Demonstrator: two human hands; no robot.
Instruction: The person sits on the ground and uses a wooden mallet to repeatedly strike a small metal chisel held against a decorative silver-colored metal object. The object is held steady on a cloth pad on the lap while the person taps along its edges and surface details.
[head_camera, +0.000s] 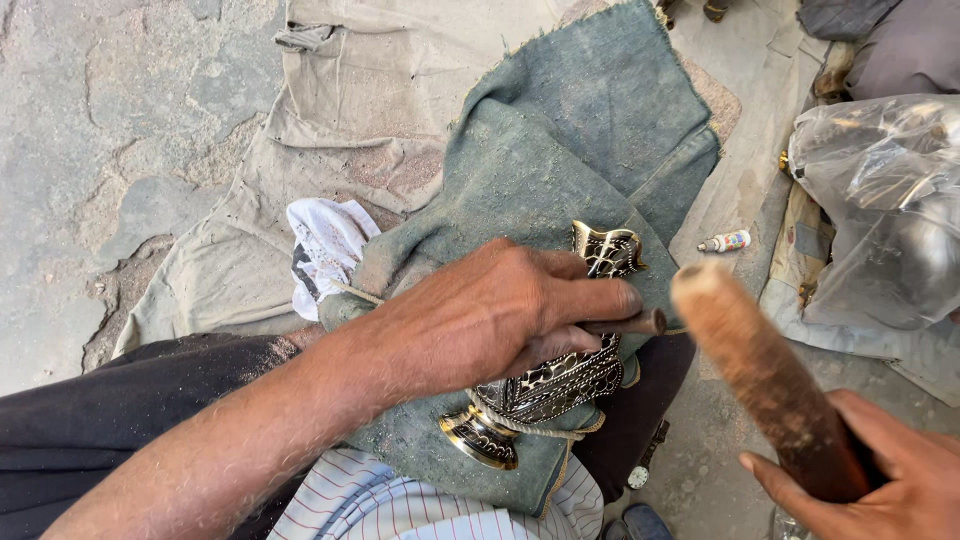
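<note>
A black and brass engraved vase (560, 380) lies on its side on a grey-green cloth (560, 150) across my lap. My left hand (500, 310) rests on the vase and grips a thin metal chisel (640, 322), whose end sticks out to the right of my fingers. My right hand (870, 485), at the lower right, holds a thick brown wooden stick (760, 370) raised at a slant, its upper end blurred and close to the chisel's end. A cord runs around the vase near its base.
A white rag (325, 245) lies left of the cloth on beige canvas (350, 100). A small white tube (725, 241) lies on the ground at right, near a clear plastic bag (880, 210). A wristwatch (645, 465) lies by my leg. Cracked stone floor (100, 150) is at left.
</note>
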